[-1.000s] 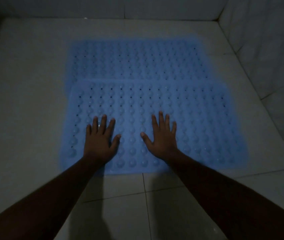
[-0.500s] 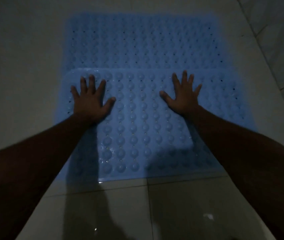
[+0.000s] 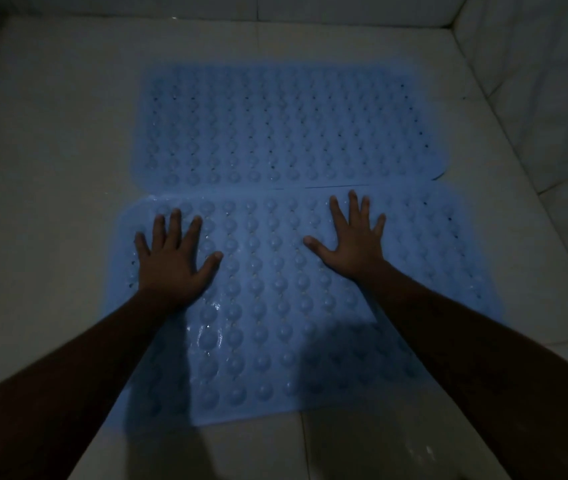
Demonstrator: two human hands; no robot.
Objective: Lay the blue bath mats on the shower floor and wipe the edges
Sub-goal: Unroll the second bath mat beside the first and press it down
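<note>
Two blue bath mats with rows of round bumps lie flat on the pale tiled shower floor. The far mat [image 3: 286, 126] reaches toward the back wall. The near mat [image 3: 275, 306] sits in front of it, its far edge meeting or slightly overlapping the far mat's near edge. My left hand [image 3: 175, 261] rests palm down, fingers spread, on the near mat's far left part. Flat on the far right part of the same mat is my right hand [image 3: 355, 240], fingers also spread. Neither hand holds anything. The near mat's surface glistens with wetness.
A tiled wall [image 3: 535, 81] rises along the right side and another wall runs along the back, meeting in the far right corner. Bare wet floor tiles [image 3: 50, 168] lie left of the mats and in front of them. The light is dim.
Both hands slid from the near mat's front part to its far edge and spread wider apart. The view shifted forward over the mats.
</note>
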